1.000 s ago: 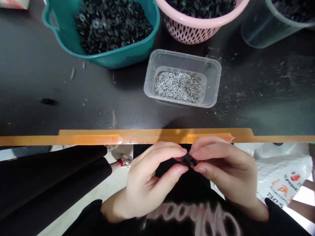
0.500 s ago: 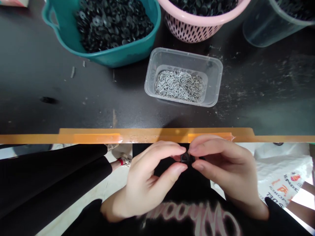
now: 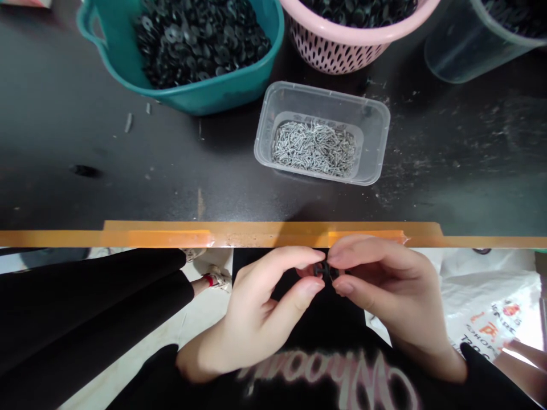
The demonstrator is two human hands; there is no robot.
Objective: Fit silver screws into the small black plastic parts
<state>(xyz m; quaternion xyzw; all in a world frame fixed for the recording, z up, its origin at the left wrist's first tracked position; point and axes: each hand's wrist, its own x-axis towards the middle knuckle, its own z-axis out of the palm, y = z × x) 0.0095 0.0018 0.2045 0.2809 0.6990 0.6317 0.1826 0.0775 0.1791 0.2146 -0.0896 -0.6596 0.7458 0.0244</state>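
Lower centre of the frame: the left hand (image 3: pixel 260 319) and right hand (image 3: pixel 399 290) hold a small black part (image 3: pixel 322 270) between them, below the tape (image 3: pixel 265 234). Each grip is a narrow pinch, thumb and fingers closed to the part's width. Compared with one second earlier, the part is turned, its squarish face no longer showing. The fingertips partly hide it. Above, on the tabletop (image 3: pixel 85 199): pin box (image 3: pixel 376 142), centre; tub (image 3: pixel 213 99), upper left; basket (image 3: pixel 337 54), upper centre; cup (image 3: pixel 453 48), upper right.
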